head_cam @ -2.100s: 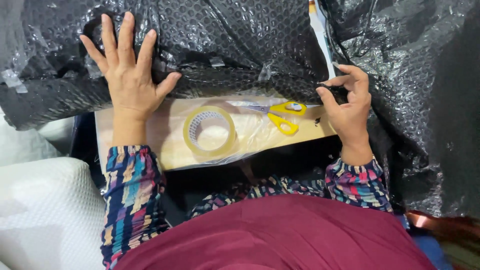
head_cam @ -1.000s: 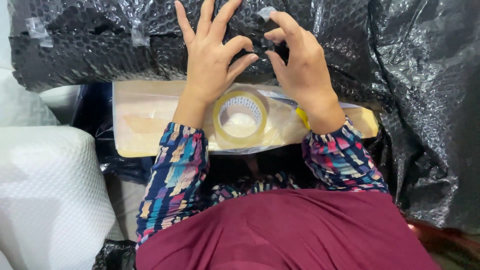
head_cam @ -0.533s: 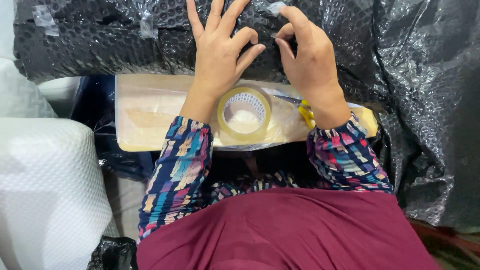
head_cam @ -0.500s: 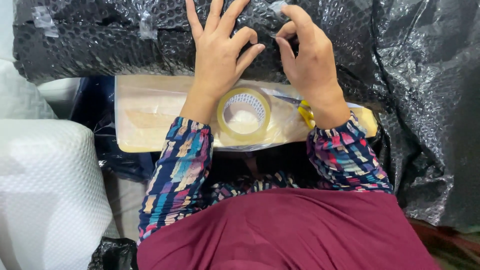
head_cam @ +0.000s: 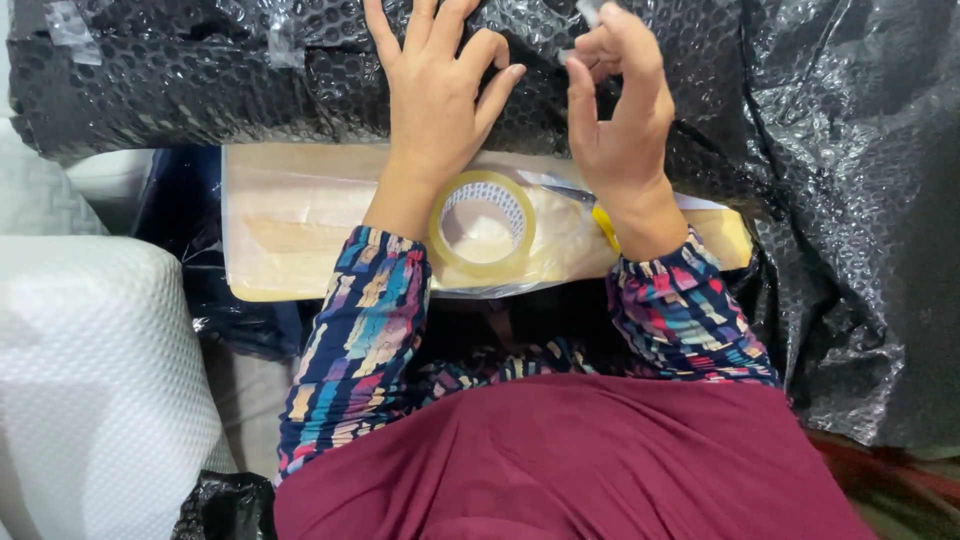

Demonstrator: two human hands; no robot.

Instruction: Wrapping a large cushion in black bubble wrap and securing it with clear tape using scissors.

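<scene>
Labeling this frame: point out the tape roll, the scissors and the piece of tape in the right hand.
tape roll (head_cam: 482,223), head view, on its yellowish ring.
scissors (head_cam: 603,222), head view, on the yellow handle beside the wrist.
piece of tape (head_cam: 588,12), head view, on the strip above the right hand (head_cam: 620,125) fingertips.

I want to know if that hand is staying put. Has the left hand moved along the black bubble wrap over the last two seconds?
Yes. The left hand has shifted right along the black bubble wrap, now lying above the tape roll.

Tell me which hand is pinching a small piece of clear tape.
The right hand: its fingertips pinch a tape piece. The left hand lies flat on the black bubble wrap.
</scene>
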